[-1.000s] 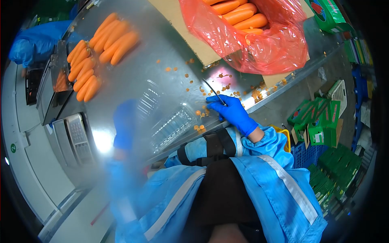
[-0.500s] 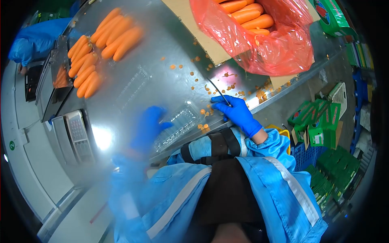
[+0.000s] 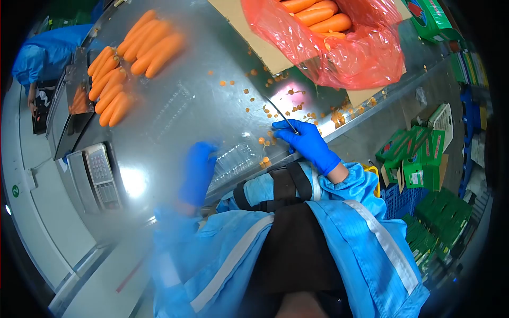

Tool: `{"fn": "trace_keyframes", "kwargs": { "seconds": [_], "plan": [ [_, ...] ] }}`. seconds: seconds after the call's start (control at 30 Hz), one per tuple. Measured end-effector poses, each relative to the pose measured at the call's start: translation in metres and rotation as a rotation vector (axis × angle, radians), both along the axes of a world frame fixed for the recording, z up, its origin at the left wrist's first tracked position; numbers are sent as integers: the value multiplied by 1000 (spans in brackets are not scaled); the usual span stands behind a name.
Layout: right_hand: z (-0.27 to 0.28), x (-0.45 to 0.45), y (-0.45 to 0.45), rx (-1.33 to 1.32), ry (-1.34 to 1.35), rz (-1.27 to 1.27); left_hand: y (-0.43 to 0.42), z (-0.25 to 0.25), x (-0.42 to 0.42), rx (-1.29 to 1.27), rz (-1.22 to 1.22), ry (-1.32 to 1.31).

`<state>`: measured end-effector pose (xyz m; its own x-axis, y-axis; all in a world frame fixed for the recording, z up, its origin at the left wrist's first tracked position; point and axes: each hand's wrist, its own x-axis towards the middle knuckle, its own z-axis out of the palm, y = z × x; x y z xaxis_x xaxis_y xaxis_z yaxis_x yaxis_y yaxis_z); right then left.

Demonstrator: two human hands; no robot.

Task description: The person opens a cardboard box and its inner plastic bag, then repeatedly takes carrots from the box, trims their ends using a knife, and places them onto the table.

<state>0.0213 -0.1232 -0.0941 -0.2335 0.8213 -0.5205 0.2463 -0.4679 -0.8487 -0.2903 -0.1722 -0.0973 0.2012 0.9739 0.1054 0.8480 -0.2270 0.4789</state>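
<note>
My right hand (image 3: pixel 307 144), in a blue glove, is closed round a thin dark-bladed knife (image 3: pixel 281 114), its blade pointing up and left over the metal table. My left hand (image 3: pixel 199 172), also blue-gloved, is at the left edge of a clear plastic tray (image 3: pixel 233 161). Haze blurs its fingers, and I cannot tell whether they grip the tray. Round orange carrot slices (image 3: pixel 265 160) lie between the tray and my right hand. Farther off, whole carrots (image 3: pixel 151 45) lie in groups at the upper left. More carrots (image 3: pixel 323 18) fill a red plastic bag (image 3: pixel 360 63).
The bag sits in a cardboard box (image 3: pixel 265 53) on the metal table (image 3: pixel 212 106). Carrot scraps (image 3: pixel 339 116) litter the right edge. A scale (image 3: pixel 101 172) stands at left, and a co-worker's blue sleeve (image 3: pixel 32 66) shows beyond. Green boxes (image 3: pixel 424 159) and a blue crate (image 3: pixel 403 201) are at right.
My left hand has shifted slightly right and down, and its thumb no longer sticks out over the tray. My right hand keeps the knife. The co-worker's hand has come into view at left.
</note>
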Motion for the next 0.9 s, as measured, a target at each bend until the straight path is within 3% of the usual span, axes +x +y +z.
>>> {"fn": "trace_keyframes", "kwargs": {
  "seconds": [0.1, 0.3, 0.5, 0.63, 0.77, 0.87, 0.9],
  "plan": [
    [-6, 2, -5, 71, -8, 18, -5, -4, -4, -183, 142, -226],
    [4, 1, -5, 10, 4, 9, 1, 8, -2, -343, 90, -243],
    [5, 2, -9, 32, -21, 13, 11, 6, -23, -344, 271, -400],
    [6, 1, -10, 4, -8, 1, 29, 2, -49, -286, 288, -343],
    [1, 1, -11, 31, -13, -3, 45, -20, -65, -48, 130, -82],
    [6, 1, -10, -14, -16, 5, 49, -31, -68, -111, 164, -155],
    [6, 1, -10, -28, 1, -14, 54, -27, -68, -7, 186, -109]
  ]
}}
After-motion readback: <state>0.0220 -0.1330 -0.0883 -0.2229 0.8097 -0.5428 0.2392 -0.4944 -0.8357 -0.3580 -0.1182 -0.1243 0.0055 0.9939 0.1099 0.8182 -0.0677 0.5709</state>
